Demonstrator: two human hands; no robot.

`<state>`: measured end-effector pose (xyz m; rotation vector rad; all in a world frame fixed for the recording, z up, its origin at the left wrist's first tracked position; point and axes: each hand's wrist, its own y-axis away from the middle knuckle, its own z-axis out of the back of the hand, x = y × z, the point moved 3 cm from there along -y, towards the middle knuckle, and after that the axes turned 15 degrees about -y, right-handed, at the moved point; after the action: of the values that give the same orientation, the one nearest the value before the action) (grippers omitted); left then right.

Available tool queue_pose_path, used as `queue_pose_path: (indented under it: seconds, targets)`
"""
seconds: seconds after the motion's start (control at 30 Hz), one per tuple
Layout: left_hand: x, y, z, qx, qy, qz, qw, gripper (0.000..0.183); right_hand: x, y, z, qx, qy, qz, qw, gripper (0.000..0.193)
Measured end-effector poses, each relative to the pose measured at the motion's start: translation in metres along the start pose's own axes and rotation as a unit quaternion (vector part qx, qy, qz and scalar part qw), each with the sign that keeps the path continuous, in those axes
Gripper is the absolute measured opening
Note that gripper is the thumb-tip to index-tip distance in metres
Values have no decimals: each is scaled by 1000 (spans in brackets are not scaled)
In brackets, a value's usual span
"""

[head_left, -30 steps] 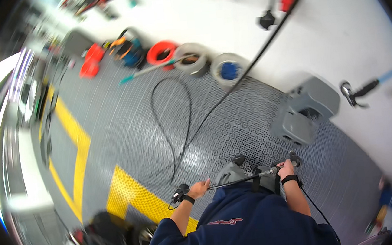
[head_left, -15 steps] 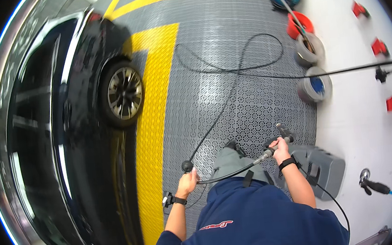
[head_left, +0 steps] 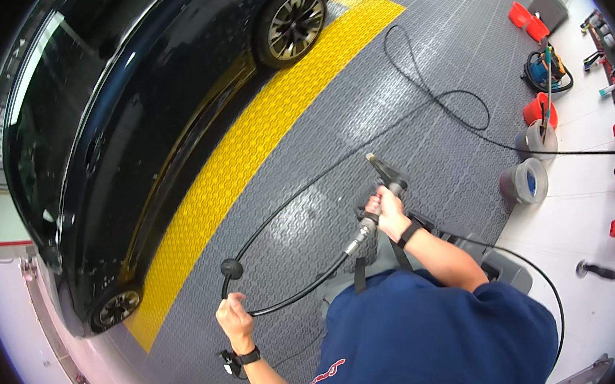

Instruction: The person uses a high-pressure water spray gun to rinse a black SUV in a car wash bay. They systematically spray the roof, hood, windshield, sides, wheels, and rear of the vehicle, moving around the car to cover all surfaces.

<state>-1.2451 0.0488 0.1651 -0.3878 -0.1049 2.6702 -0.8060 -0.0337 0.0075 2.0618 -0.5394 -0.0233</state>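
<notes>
My right hand [head_left: 390,212] is wrapped round the grip of a spray gun [head_left: 389,172], whose pale-tipped nozzle points up and away from me. A metal coupling joins the gun to a black hose [head_left: 302,293]. That hose curves down to my left hand [head_left: 233,317], which is closed round it. Just beyond the left hand, a round black stopper ball [head_left: 231,269] sits on the hose. From there the hose runs out across the floor and loops. Both wrists wear black bands, with a small device by the left one. A black car [head_left: 145,89] stands to the left, apart from both hands.
A yellow strip [head_left: 235,154] borders the car on the grey tiled floor [head_left: 309,206]. Buckets [head_left: 524,182] and a vacuum cleaner [head_left: 550,68] line the white wall at right. A grey case [head_left: 500,266] is partly hidden beside my right arm. The hose loop lies ahead.
My view has swung leftward, bringing the car's other wheel into sight. Both hands keep hold; the gun sits further left and higher in view, and my left hand is lower and further left.
</notes>
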Motion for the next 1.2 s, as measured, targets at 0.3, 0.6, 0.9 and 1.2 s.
queue_pose_path:
  seconds: [0.3,0.6,0.9,1.2]
  targets:
    - [152,286,196,-142,-34,329,933,63,-349,158,-1,22,186,-204,961,13]
    - [178,436,251,-195,-124,467,854,59,-540,228,69,29,390,-253,885,13]
    - [296,394,302,-122,-178,387,896,18,-682,162,97,8,469,-322,822,10]
    - [412,397,346,-137,-126,286,940,17,-824,181,27,75,621,-338,703,21]
